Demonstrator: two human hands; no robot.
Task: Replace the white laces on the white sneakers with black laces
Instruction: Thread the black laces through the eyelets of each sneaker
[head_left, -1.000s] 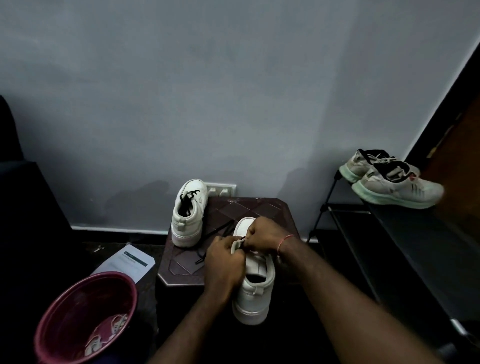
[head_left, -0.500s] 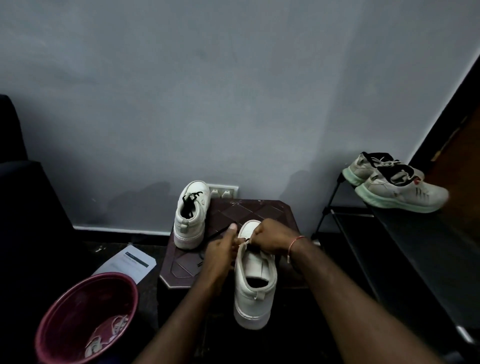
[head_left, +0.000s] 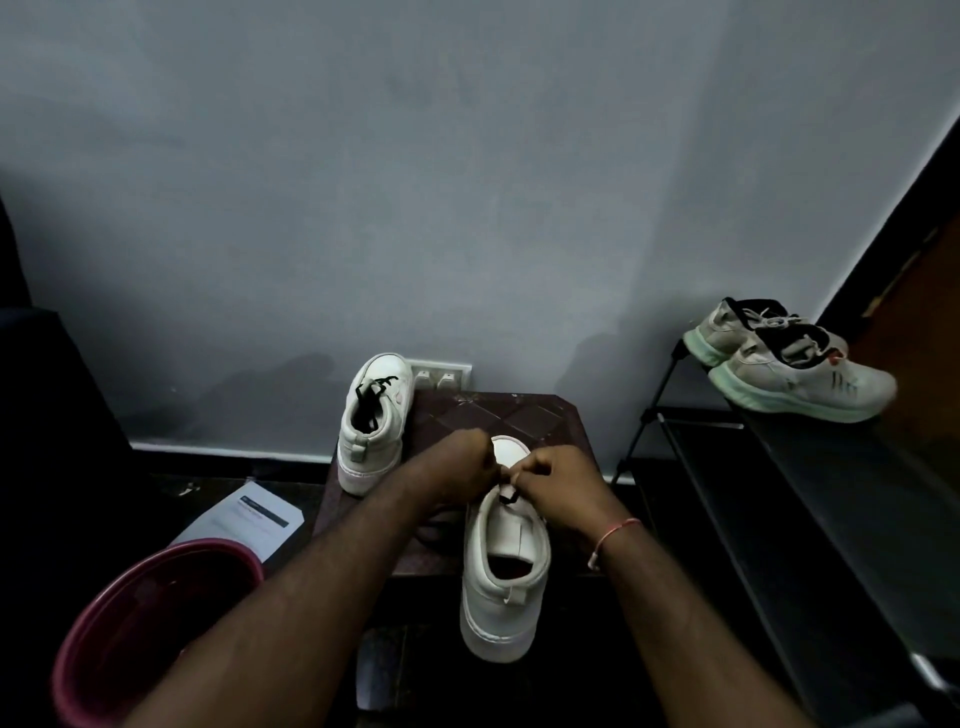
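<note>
A white sneaker (head_left: 506, 571) lies heel toward me on the front edge of a dark brown stool (head_left: 524, 415). Both hands work at its front eyelets. My left hand (head_left: 462, 465) and my right hand (head_left: 558, 488) have curled fingers that pinch a black lace (head_left: 506, 498), of which only a short piece shows between them. The rest of the lace is hidden under my hands. A second white sneaker (head_left: 371, 423) with black laces stands at the stool's back left corner.
A maroon bucket (head_left: 130, 623) stands at lower left, a sheet of paper (head_left: 249, 519) on the floor beside it. A black shoe rack (head_left: 779, 467) at right carries a pair of grey running shoes (head_left: 795, 364). A wall socket (head_left: 439, 376) sits behind the stool.
The near sneaker has slid toward me, its heel now past the stool's edge. Both hands have closed in at the front eyelets, pinching the black lace.
</note>
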